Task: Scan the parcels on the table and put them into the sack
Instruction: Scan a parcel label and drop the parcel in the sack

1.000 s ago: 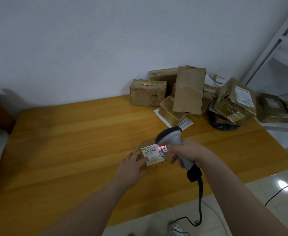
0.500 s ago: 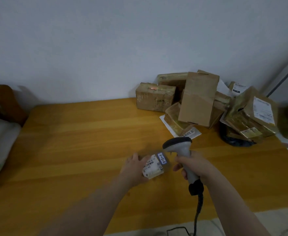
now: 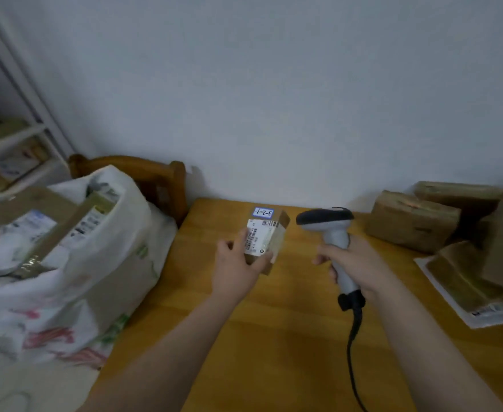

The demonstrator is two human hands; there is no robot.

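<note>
Wooden table [image 3: 274, 337] meets a pale wall, with the part-filled sack [image 3: 119, 263] just off its left edge and more parcels [image 3: 413, 227] piled far right. The left hand [image 3: 235, 269] curls its fingers round a small labelled parcel [image 3: 266, 239] above the tabletop, while the right hand [image 3: 354, 260] wraps the scanner [image 3: 333, 230] handle. This parcel seems bound for the sack: next, swing it left over the open mouth and release.

The sack [image 3: 65, 263] stands left of the table [image 3: 288, 337], parcels [image 3: 416, 224] far right.
</note>
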